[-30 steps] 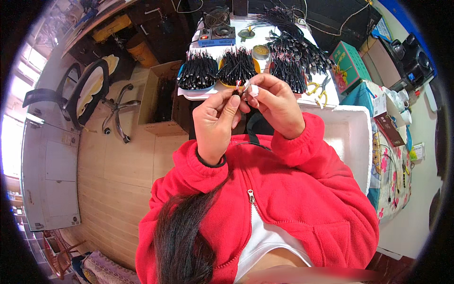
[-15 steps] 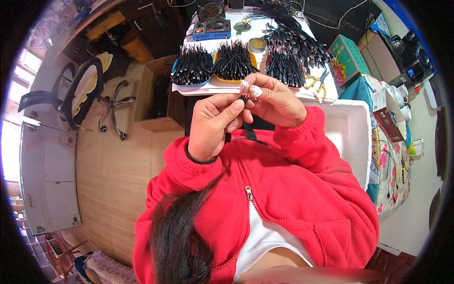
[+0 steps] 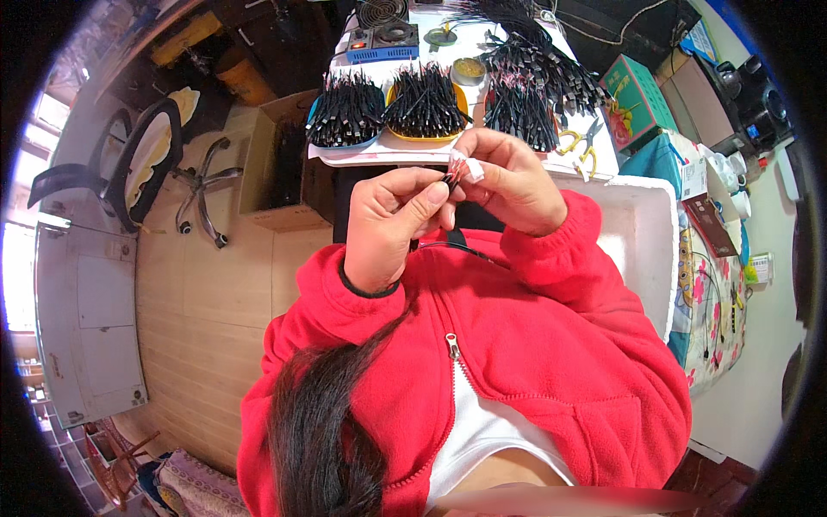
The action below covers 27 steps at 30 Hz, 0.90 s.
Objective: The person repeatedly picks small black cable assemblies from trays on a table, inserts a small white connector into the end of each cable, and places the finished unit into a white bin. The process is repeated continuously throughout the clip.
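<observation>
In front of my chest, my left hand (image 3: 389, 222) is closed, thumb and fingers pinching a small bunch of black cables (image 3: 450, 182) with thin red wires at the upper end. Part of the bunch hangs below my fingers toward the jacket. My right hand (image 3: 520, 188) meets it from the right, its thumb and forefinger pinched at the red wire ends (image 3: 457, 170). White wrapping (image 3: 474, 170) covers those two fingertips. Exactly how the wires lie between them is too small to make out.
Beyond my hands, a white table holds a blue tray (image 3: 362, 140) and a yellow tray (image 3: 422, 136) of black cables, more cable bundles (image 3: 521, 116), yellow-handled scissors (image 3: 579, 148), a round tin (image 3: 469, 71) and a blue heater (image 3: 383, 45). A white foam box (image 3: 642, 250) stands right.
My right thumb and forefinger have shifted slightly right along the wire ends, and the red wires look more spread. My left hand keeps its hold. The view has tilted slightly.
</observation>
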Each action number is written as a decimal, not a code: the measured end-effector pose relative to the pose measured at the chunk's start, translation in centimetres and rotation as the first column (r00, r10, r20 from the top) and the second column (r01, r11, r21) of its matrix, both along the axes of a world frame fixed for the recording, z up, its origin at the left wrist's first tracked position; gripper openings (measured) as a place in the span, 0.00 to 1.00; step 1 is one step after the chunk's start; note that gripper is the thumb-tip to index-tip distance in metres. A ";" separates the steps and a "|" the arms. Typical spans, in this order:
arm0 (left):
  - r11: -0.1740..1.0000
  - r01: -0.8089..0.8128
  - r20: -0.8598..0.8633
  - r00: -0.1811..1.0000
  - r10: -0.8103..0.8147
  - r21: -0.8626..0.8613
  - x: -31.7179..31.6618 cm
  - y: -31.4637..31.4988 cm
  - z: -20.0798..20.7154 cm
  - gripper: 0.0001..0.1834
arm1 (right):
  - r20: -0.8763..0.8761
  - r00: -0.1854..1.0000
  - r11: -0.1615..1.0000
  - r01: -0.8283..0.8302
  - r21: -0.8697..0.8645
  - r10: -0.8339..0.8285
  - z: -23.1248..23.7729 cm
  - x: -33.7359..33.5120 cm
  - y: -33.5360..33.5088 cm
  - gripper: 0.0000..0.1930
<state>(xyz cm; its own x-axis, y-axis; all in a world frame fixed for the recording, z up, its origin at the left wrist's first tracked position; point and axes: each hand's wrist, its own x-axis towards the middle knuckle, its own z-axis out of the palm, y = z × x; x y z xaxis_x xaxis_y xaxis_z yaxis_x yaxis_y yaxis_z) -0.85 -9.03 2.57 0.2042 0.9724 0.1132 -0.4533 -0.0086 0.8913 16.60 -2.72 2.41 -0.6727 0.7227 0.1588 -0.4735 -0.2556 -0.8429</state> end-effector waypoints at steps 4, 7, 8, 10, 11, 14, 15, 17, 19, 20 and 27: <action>1.000 0.001 -0.023 1.000 0.000 0.030 0.2 0.2 -0.2 0.09 | -0.143 0.985 0.962 -0.132 -0.239 0.100 -1.0 -0.6 -0.5 0.08; 0.999 0.047 -0.085 0.995 -0.048 -0.014 -0.1 0.1 -0.4 0.10 | -0.025 0.999 0.978 -0.026 -0.205 0.022 -1.2 -0.3 -0.4 0.09; 0.998 0.060 -0.076 0.995 -0.062 -0.020 -0.2 0.1 -0.4 0.10 | -0.046 0.997 0.976 -0.066 -0.205 0.058 -1.2 -0.2 -0.4 0.09; 0.998 0.061 -0.052 0.997 -0.062 -0.025 -0.2 0.0 -0.5 0.10 | -0.059 0.993 0.968 -0.112 -0.223 0.102 -1.1 0.1 -0.4 0.08; 0.998 0.066 -0.055 0.996 -0.068 -0.024 -0.2 0.0 -0.5 0.09 | -0.075 0.991 0.967 -0.125 -0.223 0.111 -1.1 0.2 -0.4 0.09; 0.997 0.067 -0.118 0.991 -0.069 -0.027 -0.3 0.2 -0.5 0.09 | 0.000 0.999 0.972 -0.051 -0.231 0.052 -1.4 0.1 -0.6 0.10; 0.996 0.081 -0.106 0.991 -0.085 -0.041 -0.2 0.2 -0.5 0.08 | -0.027 0.995 0.963 -0.095 -0.252 0.091 -1.5 0.1 -0.7 0.11; 0.992 0.094 -0.083 0.991 -0.101 -0.081 0.0 0.2 -0.6 0.08 | -0.117 0.978 0.940 -0.198 -0.277 0.171 -1.8 0.0 -0.8 0.12; 0.987 0.115 -0.042 0.992 -0.120 -0.111 0.1 0.5 -0.8 0.08 | -0.117 0.983 0.939 -0.170 -0.297 0.141 -2.0 0.0 -0.8 0.13; 0.984 0.117 -0.029 0.992 -0.122 -0.132 0.1 0.6 -0.9 0.08 | -0.115 0.985 0.943 -0.158 -0.294 0.130 -2.1 0.0 -0.7 0.13; 0.984 0.131 -0.100 0.985 -0.143 -0.120 -0.1 1.2 -1.1 0.08 | 0.084 0.993 0.977 -0.062 -0.204 0.080 -1.1 1.2 0.1 0.15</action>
